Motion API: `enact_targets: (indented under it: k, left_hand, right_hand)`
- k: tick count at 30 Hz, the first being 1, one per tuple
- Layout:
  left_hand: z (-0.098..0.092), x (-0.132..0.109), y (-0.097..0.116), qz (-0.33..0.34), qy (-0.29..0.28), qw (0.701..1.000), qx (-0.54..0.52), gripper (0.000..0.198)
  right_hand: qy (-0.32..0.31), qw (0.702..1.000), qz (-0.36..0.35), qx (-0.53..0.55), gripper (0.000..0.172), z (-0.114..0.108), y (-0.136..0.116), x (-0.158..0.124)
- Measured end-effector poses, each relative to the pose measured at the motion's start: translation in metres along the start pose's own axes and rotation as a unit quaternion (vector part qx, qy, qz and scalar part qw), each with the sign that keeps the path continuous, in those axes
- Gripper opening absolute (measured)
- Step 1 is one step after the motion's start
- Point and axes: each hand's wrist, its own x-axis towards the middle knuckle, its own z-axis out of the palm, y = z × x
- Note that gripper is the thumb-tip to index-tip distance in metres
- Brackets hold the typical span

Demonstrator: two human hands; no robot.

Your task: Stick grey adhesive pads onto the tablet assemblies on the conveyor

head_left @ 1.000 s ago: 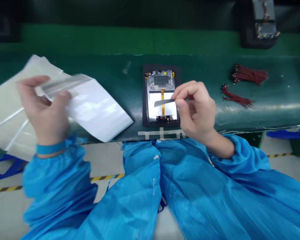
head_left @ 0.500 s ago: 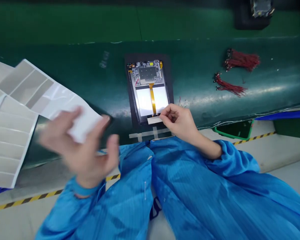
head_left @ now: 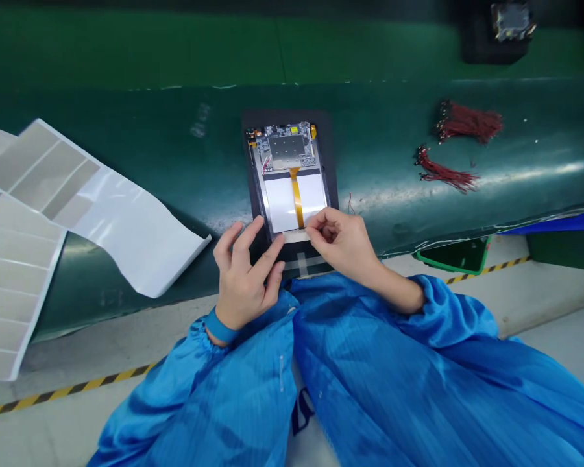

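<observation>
A long green bench [head_left: 384,130] crosses in front of the worker, with overlapping sheets of grey strips [head_left: 19,259] at its left. An opened tablet [head_left: 279,194] lies on a black pad [head_left: 331,155] near the front edge. The left hand [head_left: 246,279] is spread, forefinger at the tablet's near edge; the right hand [head_left: 345,243] is pinching. Red wire bundles [head_left: 472,123] lie rightward. Smallest – a pale strip [head_left: 294,237] along that edge, its right end in the pinch.

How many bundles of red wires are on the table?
2. The larger bundle is at right on the green table; the smaller bundle lies just below it in the picture.
</observation>
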Motion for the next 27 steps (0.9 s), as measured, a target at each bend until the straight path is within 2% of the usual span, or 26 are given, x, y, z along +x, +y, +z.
enact_targets:
  k: [9, 16, 22, 27]
  left_hand:
    - [0.0025, 0.0029, -0.0013, 0.013, -0.024, 1.0, 0.0, 0.053]
    - [0.0066, 0.0059, -0.0029, 0.023, -0.05, 0.998, 0.01, 0.05]
    - [0.0091, 0.0023, -0.0028, 0.015, -0.051, 0.998, 0.036, 0.056]
    - [0.0094, 0.0007, -0.0029, 0.012, -0.048, 0.998, 0.045, 0.057]
  right_hand:
    - [0.006, 0.999, -0.029, -0.042, 0.008, 0.0026, -0.0024, 0.0001]
    - [0.003, 0.997, -0.036, -0.068, 0.008, 0.004, -0.0036, 0.0005]
    - [-0.007, 0.977, -0.089, -0.192, 0.009, 0.0052, -0.0049, -0.0004]
    - [-0.026, 0.955, -0.101, -0.276, 0.01, 0.008, -0.0074, -0.0004]
